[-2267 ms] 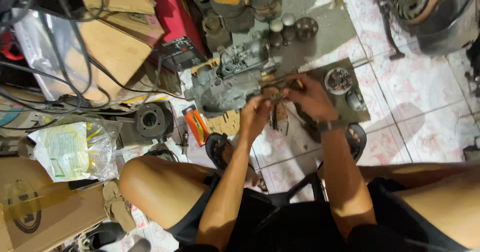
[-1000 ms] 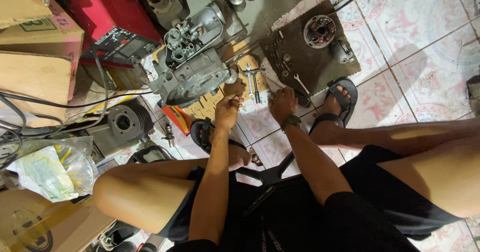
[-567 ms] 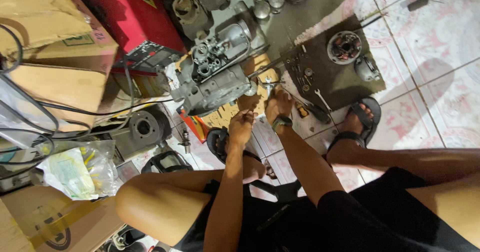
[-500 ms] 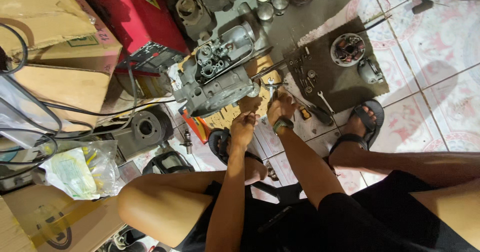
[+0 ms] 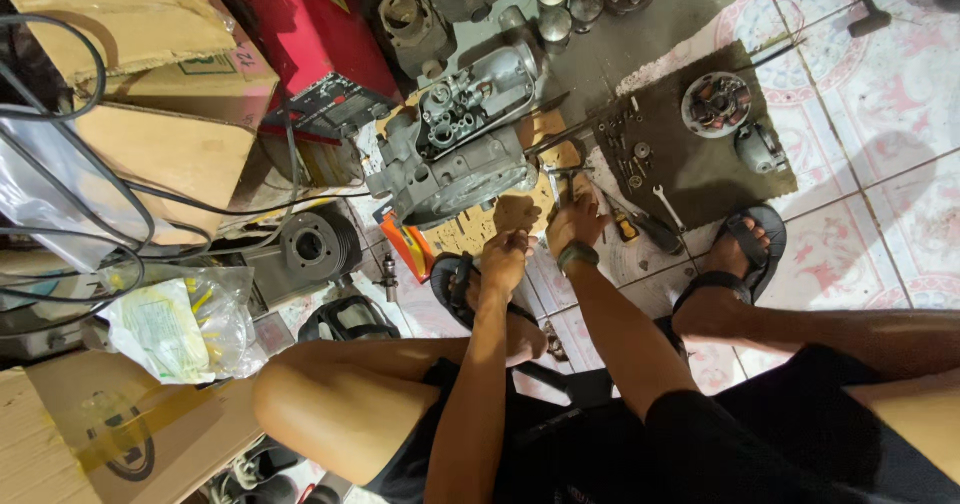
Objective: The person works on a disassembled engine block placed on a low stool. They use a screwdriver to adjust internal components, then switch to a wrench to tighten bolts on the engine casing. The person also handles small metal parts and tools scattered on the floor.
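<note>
Both hands have drawn in beside the grey engine case [image 5: 455,149] at the dark mat's [image 5: 700,169] left edge: right hand [image 5: 575,222] clamped on a metal tool [image 5: 560,179], left hand [image 5: 505,254] curled, grip unclear

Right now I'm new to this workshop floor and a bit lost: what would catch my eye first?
The grey engine block on the floor at centre, its openings facing up. The left hand and right hand meet just below it, the right on a metal tool. To the right, a dark mat carries small parts, and a red machine sits at upper left.
</note>
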